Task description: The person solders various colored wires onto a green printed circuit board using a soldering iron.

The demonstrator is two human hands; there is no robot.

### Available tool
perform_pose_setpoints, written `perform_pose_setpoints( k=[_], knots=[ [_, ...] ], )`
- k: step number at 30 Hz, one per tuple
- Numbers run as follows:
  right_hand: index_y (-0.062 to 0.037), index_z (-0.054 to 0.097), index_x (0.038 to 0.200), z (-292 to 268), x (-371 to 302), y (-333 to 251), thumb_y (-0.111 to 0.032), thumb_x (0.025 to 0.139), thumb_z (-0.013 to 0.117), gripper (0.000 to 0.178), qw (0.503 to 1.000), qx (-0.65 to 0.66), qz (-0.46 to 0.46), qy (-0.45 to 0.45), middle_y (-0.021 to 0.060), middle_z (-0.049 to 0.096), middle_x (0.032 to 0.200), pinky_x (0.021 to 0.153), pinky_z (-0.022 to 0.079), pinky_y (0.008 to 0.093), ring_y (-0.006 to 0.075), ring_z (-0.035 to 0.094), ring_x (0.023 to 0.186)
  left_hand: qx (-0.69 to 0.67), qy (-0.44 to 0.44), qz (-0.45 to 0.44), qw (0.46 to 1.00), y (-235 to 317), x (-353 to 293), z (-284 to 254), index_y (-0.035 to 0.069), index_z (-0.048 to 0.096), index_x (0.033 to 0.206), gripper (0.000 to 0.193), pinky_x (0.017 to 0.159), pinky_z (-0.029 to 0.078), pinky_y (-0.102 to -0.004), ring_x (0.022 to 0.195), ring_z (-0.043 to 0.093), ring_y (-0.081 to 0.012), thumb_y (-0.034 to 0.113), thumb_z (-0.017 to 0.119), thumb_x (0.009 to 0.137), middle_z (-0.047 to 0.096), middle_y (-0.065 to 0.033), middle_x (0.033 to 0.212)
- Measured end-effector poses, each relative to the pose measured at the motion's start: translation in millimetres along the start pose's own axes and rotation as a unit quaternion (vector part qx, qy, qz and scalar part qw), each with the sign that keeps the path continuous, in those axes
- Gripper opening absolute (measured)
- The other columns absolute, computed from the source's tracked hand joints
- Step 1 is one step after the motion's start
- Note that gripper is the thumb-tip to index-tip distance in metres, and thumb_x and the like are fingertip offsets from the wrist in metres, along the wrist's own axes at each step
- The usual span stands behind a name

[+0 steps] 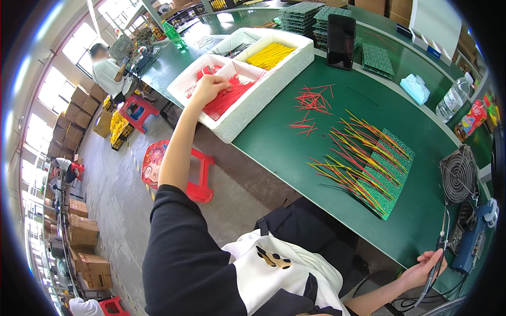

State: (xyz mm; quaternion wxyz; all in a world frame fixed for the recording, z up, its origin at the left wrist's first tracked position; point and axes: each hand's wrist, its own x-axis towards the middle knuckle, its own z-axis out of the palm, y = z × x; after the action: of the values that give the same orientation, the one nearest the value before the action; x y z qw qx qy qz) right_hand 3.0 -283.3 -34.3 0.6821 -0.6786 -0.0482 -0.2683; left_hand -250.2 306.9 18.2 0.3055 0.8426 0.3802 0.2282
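Note:
My left hand (210, 88) is down in the white foam box (240, 118), its fingers bent together on the red wires (224, 108) in the near compartment. Yellow wires (270, 56) fill a neighbouring compartment. At the lower right, my right hand (426, 266) grips a soldering iron (441, 237) with its tip upward. Between the hands lies a green circuit board panel (392, 184), with rows of red, yellow and black wires (353, 163) sticking out from it to the left. Loose red wires (313, 100) are scattered on the green table (284, 147) beyond the panel.
A black phone (341, 42) stands behind the box, near stacked circuit boards (300, 18). On the right are a fan (457, 176), a blue device (473, 239), a clear bottle (453, 100) and a tissue pack (415, 88). A red stool (197, 174) stands below; another person (110, 73) sits far left.

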Motion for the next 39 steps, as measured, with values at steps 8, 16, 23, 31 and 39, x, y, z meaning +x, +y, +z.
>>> perform_pose_setpoints(
  k=[8,16,23,31,39],
  knots=[
    [-0.0027,0.050,0.079,-3.7,0.4,4.0,-0.015,0.087,0.060,0.018,1.000,-0.015,-0.013,-0.008,0.0040,0.052,0.060,0.045,0.033,0.0187,0.0072,0.043,0.047,-0.197,0.069,-0.059,0.976,23.7,-10.6,-6.7,-0.001,0.061,0.102,0.021,0.069,0.050,-0.0226,0.078,0.064,-0.0128,0.011,0.059,0.085,0.067,-0.0092,0.089],
    [-0.0022,0.051,0.081,-3.3,1.6,7.4,-0.016,0.087,0.060,0.018,1.000,-0.027,-0.006,-0.015,0.0043,0.052,0.061,0.046,0.035,0.0190,0.0080,0.045,0.051,-0.304,0.115,0.034,0.945,23.2,-16.6,-11.0,-0.004,0.052,0.111,0.028,0.081,0.051,-0.0290,0.094,0.063,-0.0215,0.002,0.057,0.084,0.064,-0.0147,0.101],
    [-0.0019,0.051,0.081,-3.6,1.4,5.3,-0.018,0.087,0.061,0.019,0.999,-0.046,-0.012,-0.017,0.0045,0.053,0.063,0.047,0.035,0.0194,0.0083,0.046,0.051,-0.308,0.116,0.006,0.944,23.3,-17.3,-11.9,0.000,0.054,0.109,0.028,0.081,0.049,-0.0278,0.096,0.062,-0.0197,0.004,0.060,0.082,0.065,-0.0112,0.096],
    [-0.0014,0.052,0.081,-5.8,2.6,9.2,-0.016,0.087,0.060,0.018,0.998,-0.047,-0.026,-0.025,0.0046,0.053,0.063,0.047,0.035,0.0187,0.0079,0.045,0.051,-0.173,0.033,-0.102,0.979,26.3,-20.5,-11.3,0.005,0.065,0.100,0.021,0.068,0.045,-0.0193,0.085,0.064,-0.0085,0.015,0.063,0.083,0.067,-0.0049,0.092],
    [-0.0011,0.052,0.082,-5.7,2.1,9.7,-0.016,0.087,0.061,0.018,0.998,-0.044,-0.025,-0.030,0.0048,0.054,0.062,0.047,0.036,0.0188,0.0078,0.046,0.050,-0.200,0.035,-0.092,0.975,31.1,-22.6,-9.9,0.003,0.066,0.099,0.020,0.067,0.045,-0.0181,0.082,0.065,-0.0091,0.015,0.063,0.083,0.068,-0.0059,0.090]
  ],
)
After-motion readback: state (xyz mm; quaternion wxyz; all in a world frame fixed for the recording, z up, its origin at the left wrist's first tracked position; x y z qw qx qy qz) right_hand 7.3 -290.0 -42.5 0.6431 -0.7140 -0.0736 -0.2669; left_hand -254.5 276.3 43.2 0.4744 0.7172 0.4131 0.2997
